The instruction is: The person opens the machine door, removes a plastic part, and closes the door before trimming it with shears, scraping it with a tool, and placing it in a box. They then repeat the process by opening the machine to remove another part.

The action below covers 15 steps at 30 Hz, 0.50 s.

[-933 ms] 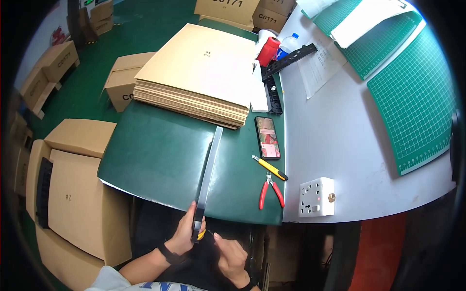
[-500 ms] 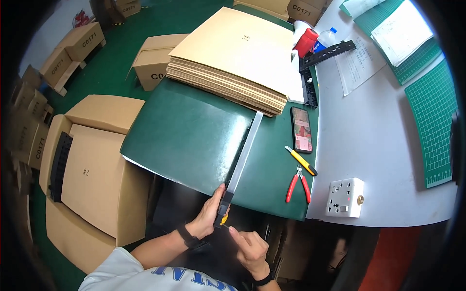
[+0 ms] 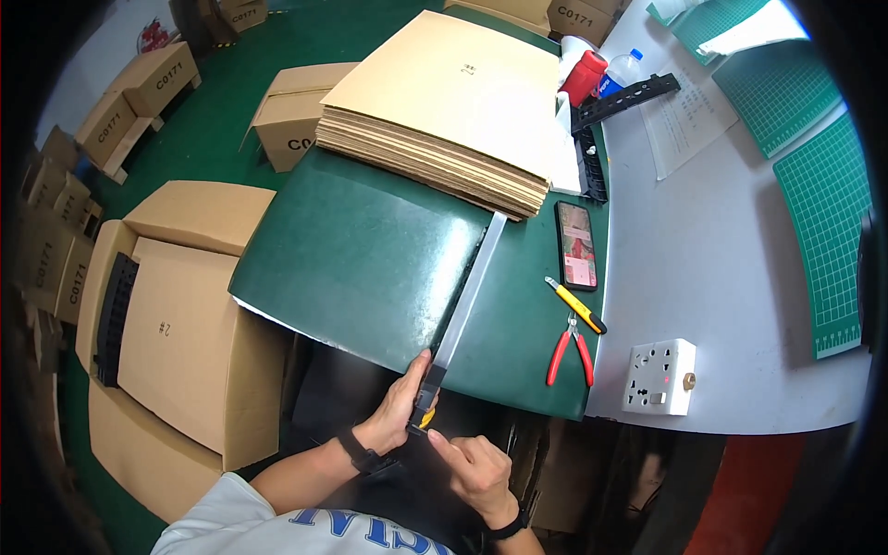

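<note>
Down low, left hand (image 3: 400,413) grasping long ruler (image 3: 467,296) end, right hand (image 3: 472,467) loosely curled, empty, green mat (image 3: 361,250)

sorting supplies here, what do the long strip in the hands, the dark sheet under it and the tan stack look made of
The long strip looks like metal: pale grey, straight, dull sheen, held at its near end by the left hand. The dark sheet seems plastic or coated board: smooth green with soft glare; cannot tell which. The tan stack looks like corrugated cardboard: matte brown sheets with layered edges.
</note>
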### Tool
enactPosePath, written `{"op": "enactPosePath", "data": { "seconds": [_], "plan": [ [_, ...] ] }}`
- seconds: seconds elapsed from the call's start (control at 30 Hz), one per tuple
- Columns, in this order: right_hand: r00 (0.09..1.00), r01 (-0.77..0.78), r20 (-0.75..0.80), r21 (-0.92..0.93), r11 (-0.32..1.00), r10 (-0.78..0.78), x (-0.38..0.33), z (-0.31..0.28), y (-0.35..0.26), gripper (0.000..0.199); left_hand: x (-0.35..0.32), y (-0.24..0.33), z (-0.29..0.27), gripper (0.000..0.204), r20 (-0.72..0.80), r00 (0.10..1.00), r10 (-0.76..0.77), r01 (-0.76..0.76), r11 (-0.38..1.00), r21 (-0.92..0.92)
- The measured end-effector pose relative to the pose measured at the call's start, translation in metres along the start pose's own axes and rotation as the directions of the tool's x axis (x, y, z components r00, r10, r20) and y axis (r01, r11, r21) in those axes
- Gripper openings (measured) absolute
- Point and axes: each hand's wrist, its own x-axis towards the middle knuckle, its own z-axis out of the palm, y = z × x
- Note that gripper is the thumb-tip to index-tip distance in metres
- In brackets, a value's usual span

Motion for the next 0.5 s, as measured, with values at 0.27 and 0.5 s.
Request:
{"op": "enactPosePath", "data": {
  "seconds": [0.27,0.5],
  "plan": [
    [1.0,0.026,-0.013,-0.071,0.997,-0.027,0.011,-0.003,0.012,0.057,-0.008,0.006,0.005,0.039,0.022,0.999,-0.039,0.038,0.998,0.052],
    [0.995,0.014,-0.1,-0.026,1.0,-0.017,0.019,-0.004,0.022,0.058,-0.009,0.008,0.006,0.044,-0.005,0.998,-0.058,0.058,0.997,0.059]
  ]
}}
